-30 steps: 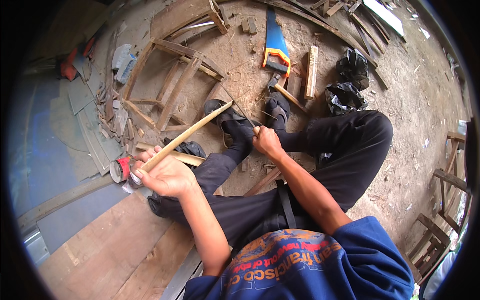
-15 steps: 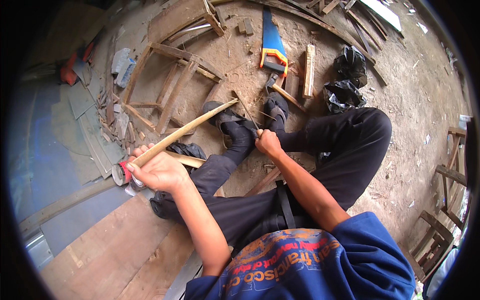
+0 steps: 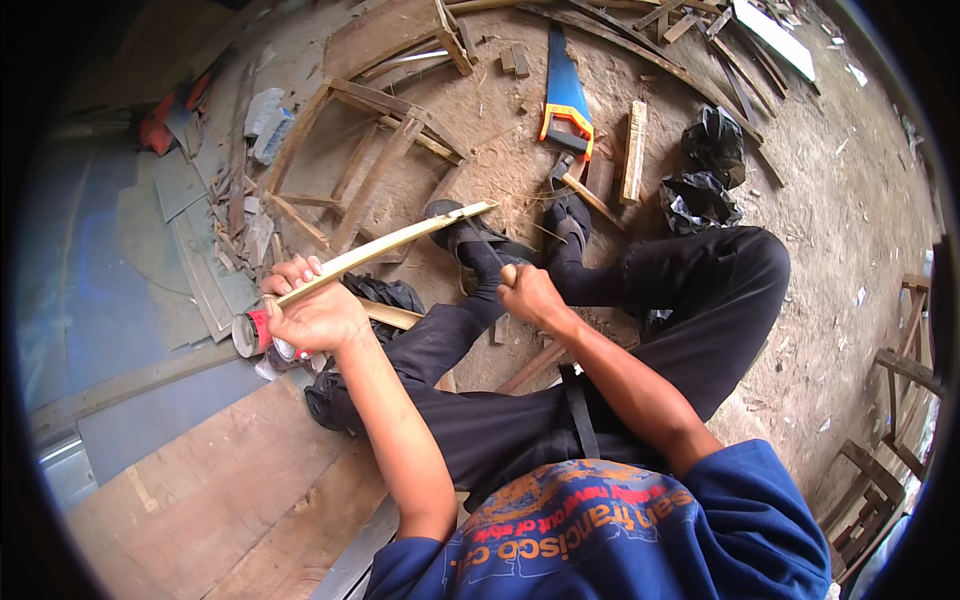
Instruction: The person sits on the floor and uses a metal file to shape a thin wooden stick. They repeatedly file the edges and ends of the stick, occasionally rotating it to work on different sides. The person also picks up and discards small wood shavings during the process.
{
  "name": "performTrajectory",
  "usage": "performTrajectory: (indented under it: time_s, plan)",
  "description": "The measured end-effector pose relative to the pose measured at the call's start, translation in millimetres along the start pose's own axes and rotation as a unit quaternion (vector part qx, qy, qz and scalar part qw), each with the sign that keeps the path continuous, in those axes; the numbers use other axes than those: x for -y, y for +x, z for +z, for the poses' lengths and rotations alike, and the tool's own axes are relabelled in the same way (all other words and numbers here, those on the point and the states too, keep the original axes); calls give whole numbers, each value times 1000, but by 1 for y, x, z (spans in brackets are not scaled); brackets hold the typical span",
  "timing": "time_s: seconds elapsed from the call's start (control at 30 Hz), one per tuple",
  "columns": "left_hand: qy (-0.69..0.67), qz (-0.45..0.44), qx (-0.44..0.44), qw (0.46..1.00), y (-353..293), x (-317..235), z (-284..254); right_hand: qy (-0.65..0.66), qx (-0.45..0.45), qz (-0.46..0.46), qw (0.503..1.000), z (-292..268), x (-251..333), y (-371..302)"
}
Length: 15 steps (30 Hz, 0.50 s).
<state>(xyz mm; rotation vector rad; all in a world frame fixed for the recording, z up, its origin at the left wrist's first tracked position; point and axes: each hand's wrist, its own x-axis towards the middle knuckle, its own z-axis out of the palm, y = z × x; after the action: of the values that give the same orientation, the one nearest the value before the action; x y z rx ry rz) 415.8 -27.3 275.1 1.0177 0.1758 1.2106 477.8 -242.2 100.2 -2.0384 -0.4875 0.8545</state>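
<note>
In the head view, the only one, a pale strip (image 3: pixel 390 243) slanted from the left hand (image 3: pixel 318 312) away to the upper right, its farther, split-looking end over the feet. That end lay ahead and a little left of the right hand's fingers, so the right hand (image 3: pixel 533 297) was nearer to it, while the left had the near end. The left fingers were loosely curled, thumb and fingers closed on the strip with the palm turned up. The right fingers were wrapped tight round the handle of a thin dark knife (image 3: pixel 480 235), its blade pointing forward and left across the strip's line (whether edge and strip touched, I could not tell).

Beneath was a dusty earthen floor (image 3: pixel 820 250) scattered with chips. Ahead lay a blue saw (image 3: pixel 565 95), with a hammer (image 3: pixel 592 201) just below its handle; a wooden frame (image 3: pixel 350 185) stood forward and left, black plastic bags (image 3: pixel 700 203) lay to the right, and planks (image 3: pixel 220 450) spread at the near left.
</note>
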Motion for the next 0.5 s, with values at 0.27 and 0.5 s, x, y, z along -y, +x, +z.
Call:
performTrajectory:
  time_s: [0.27, 0.5]
  plan:
    - [-18, -23, -56, 998, -5, -17, -12, 172, -84, 0, 981, 18, 33, -28]
    - [-159, -28, -169, 972, -42, -58, -52, 400, -260, 48, 878, -15, 23, 5]
